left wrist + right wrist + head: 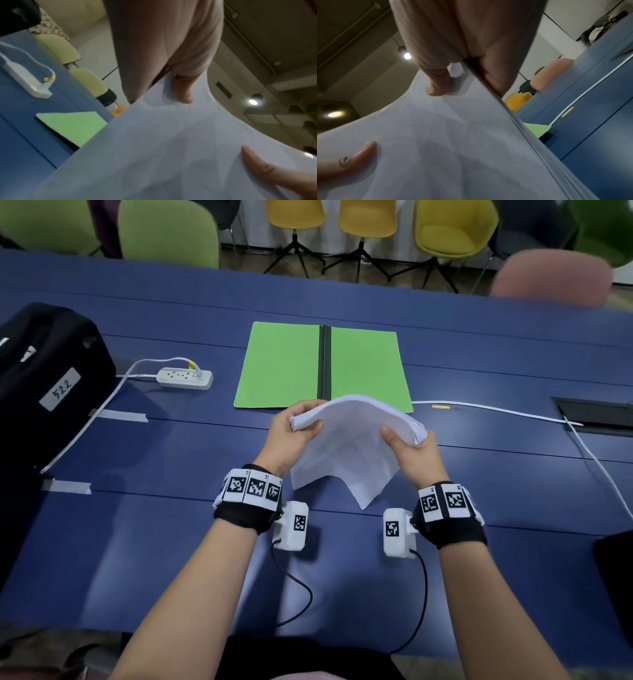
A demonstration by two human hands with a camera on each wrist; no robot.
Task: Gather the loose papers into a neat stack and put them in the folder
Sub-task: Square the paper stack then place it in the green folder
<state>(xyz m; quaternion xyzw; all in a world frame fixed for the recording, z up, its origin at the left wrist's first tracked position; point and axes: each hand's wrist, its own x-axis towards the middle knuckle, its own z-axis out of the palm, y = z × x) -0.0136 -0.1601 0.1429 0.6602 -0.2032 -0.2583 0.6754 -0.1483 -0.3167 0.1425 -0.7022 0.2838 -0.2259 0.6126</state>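
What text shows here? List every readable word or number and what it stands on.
"522", handwritten on the white label of the black fabric case; the first character may be "5" or "S".
White paper stack: faint print, too blurred to read.
Wristband square markers: patterns, no words.

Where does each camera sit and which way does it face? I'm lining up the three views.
Head: worn on the head, looking down at the table; both forearms, left hand and right hand grip the papers.
Left wrist: under the papers, facing up and forward; thumb and fingers show.
Right wrist: the same from the right, papers overhead.
Shared: all three show the papers and the green folder.
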